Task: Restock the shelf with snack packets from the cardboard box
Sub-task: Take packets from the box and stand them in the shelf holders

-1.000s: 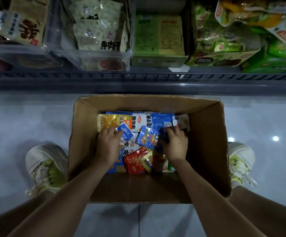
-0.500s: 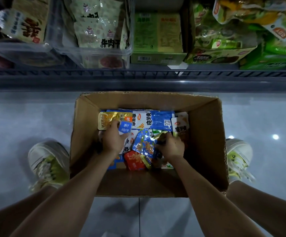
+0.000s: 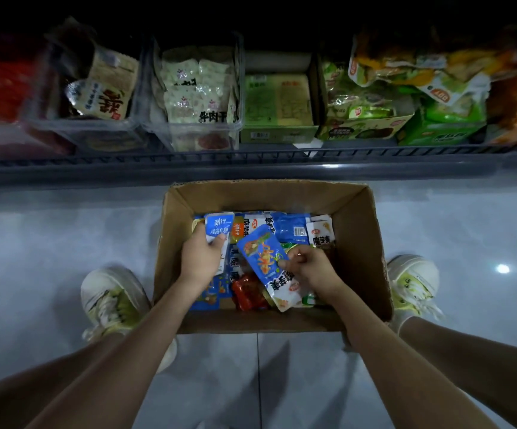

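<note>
1. My left hand (image 3: 199,261) and right hand (image 3: 311,270) were pressed down among the pile a second ago. Now both are raised inside the cardboard box (image 3: 359,243).
2. My left fingers grasp a white-and-blue packet (image 3: 218,229). My right fingers pinch a tilted blue packet (image 3: 263,255), lifted off the heap.
3. I judge the picking done; next comes carrying both packets to the shelf (image 3: 251,168).
4. Box walls flank both wrists, and the far wall stands between me and the shelf edge. The only open room is straight up.
</note>
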`<state>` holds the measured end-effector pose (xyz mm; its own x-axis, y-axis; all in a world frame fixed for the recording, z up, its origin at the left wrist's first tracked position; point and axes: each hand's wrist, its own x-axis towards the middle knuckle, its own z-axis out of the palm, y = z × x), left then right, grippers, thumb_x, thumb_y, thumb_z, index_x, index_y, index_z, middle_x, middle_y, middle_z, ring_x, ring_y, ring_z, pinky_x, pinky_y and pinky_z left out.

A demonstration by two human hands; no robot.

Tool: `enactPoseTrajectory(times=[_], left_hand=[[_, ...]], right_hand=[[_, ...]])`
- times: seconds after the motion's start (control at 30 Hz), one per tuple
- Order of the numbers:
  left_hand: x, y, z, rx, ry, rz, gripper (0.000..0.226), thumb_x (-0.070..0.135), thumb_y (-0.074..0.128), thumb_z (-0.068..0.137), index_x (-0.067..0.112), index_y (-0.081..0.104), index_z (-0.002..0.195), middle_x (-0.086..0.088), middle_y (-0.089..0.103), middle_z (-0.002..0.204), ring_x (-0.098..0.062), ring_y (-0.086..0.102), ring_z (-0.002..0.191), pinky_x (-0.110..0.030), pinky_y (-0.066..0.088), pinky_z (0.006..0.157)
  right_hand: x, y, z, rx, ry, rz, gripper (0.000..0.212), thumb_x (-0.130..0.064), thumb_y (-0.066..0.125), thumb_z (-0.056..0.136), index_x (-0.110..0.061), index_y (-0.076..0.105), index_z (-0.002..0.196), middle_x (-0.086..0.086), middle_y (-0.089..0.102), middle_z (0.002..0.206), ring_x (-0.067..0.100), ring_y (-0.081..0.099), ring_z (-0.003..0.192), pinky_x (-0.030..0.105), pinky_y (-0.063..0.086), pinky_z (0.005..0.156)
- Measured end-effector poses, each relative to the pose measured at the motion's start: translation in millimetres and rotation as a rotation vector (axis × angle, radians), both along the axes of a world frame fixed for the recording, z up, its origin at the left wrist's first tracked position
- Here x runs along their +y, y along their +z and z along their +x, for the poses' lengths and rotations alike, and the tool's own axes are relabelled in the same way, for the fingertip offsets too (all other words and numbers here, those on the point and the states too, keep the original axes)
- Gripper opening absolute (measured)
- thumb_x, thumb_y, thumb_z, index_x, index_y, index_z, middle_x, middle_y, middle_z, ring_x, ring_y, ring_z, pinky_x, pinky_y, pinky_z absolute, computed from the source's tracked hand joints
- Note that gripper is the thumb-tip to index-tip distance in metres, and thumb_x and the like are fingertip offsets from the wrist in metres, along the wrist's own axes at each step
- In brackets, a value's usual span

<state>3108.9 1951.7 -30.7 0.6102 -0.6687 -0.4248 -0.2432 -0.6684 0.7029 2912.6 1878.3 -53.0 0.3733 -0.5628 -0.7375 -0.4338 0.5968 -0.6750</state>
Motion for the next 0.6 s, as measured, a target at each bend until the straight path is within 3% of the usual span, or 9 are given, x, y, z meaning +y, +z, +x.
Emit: enactPoseTrajectory(times=[0.07, 0.13, 0.27, 0.33, 0.4, 0.53, 0.6], left_hand=[[0.5, 16.6, 1.1, 0.029, 0.016, -0.038, 0.012, 0.018, 0.057, 0.094, 0.01, 0.053, 0.102, -0.007, 0.062, 0.095, -0.023, 0.06, 0.085, -0.033, 0.046, 0.07], [2.2, 36.0, -0.8, 0.117, 0.02, -0.093, 0.014, 0.015, 0.059, 0.093, 0.009, 0.058, 0.105, -0.006, 0.065, 0.098, -0.023, 0.061, 0.088, -0.032, 0.046, 0.07], [9.9, 79.8, -9.0, 0.389, 0.01, -0.147, 0.013, 0.013, 0.063, 0.09, 0.01, 0.061, 0.102, -0.013, 0.07, 0.102, -0.03, 0.067, 0.093, -0.046, 0.053, 0.086], [16.7, 96.8, -12.2, 0.482, -0.027, -0.147, 0.018, 0.014, 0.069, 0.085, 0.011, 0.062, 0.102, -0.01, 0.072, 0.1, -0.027, 0.069, 0.092, -0.046, 0.054, 0.086], [25.0, 108.6, -15.2, 0.45, -0.091, -0.161, 0.023, 0.006, 0.074, 0.079, 0.015, 0.062, 0.098, -0.006, 0.072, 0.097, -0.024, 0.069, 0.091, -0.044, 0.055, 0.086], [39.7, 124.5, -20.5, 0.466, 0.114, -0.287, 0.031, -0.008, 0.071, 0.076, 0.018, 0.061, 0.089, -0.004, 0.07, 0.089, -0.022, 0.067, 0.082, -0.043, 0.055, 0.083], [45.1, 131.9, -22.6, 0.513, 0.24, -0.364, 0.031, -0.011, 0.069, 0.077, 0.017, 0.061, 0.088, -0.006, 0.069, 0.087, -0.022, 0.065, 0.079, -0.041, 0.054, 0.081]], right_hand=[[0.5, 22.1, -2.4, -0.048, 0.048, -0.029, 0.02, 0.0, 0.071, 0.082, -0.009, 0.054, 0.076, -0.002, 0.052, 0.051, 0.003, 0.047, 0.038, 0.019, 0.042, 0.041], [1.5, 47.5, -2.5, -0.121, 0.092, -0.012, 0.016, 0.005, 0.069, 0.081, -0.005, 0.056, 0.079, -0.005, 0.061, 0.05, 0.0, 0.054, 0.042, 0.014, 0.041, 0.043], [4.9, 86.8, 0.6, -0.196, 0.208, -0.059, 0.015, 0.007, 0.07, 0.078, -0.005, 0.062, 0.077, -0.005, 0.068, 0.056, 0.0, 0.064, 0.056, 0.012, 0.046, 0.054], [7.2, 100.7, 4.3, -0.183, 0.252, -0.134, 0.016, 0.003, 0.073, 0.077, -0.008, 0.062, 0.073, -0.006, 0.066, 0.055, 0.0, 0.061, 0.052, 0.013, 0.045, 0.051], [11.3, 113.1, 8.5, -0.149, 0.271, -0.248, 0.017, -0.003, 0.077, 0.076, -0.011, 0.062, 0.071, -0.007, 0.063, 0.053, 0.002, 0.052, 0.046, 0.016, 0.04, 0.045], [24.9, 123.1, 5.6, -0.102, 0.016, -0.453, 0.031, -0.018, 0.083, 0.071, -0.017, 0.06, 0.091, -0.004, 0.063, 0.077, 0.006, 0.056, 0.053, 0.026, 0.046, 0.05], [34.4, 126.8, -1.3, -0.162, -0.147, -0.299, 0.048, -0.021, 0.083, 0.069, -0.017, 0.054, 0.107, 0.003, 0.066, 0.092, 0.012, 0.065, 0.065, 0.03, 0.052, 0.057]])
